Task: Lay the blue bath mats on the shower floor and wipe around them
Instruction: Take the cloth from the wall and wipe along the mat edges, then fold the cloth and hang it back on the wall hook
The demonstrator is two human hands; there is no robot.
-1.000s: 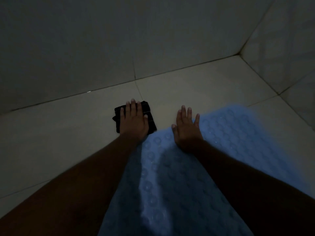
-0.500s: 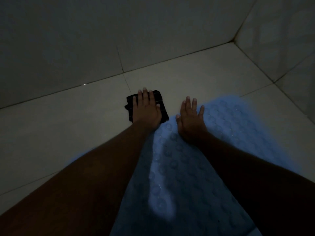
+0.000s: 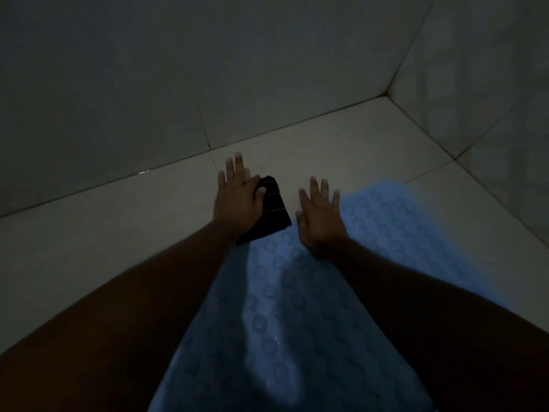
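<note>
Grey tiled wall [image 3: 148, 69] across 12 o'clock, pale shower floor [image 3: 104, 239] beneath. Blue bath mat [image 3: 297, 316] flat on that floor, from 6 towards 2 o'clock. Right hand [image 3: 320, 221] near centre, fingers splayed straight, pressing the mat's far edge. Left hand [image 3: 237, 200] at its 10 o'clock, fingers straight, flat on black cloth [image 3: 274, 212] at the mat's edge.

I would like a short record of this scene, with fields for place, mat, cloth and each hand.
place: tiled floor meeting a wall, dim light
mat: blue, lying flat on the floor
cloth: dark, at the mat's far edge
left hand: fingers straight, partly on the cloth
right hand: flat on the mat, fingers spread
</note>
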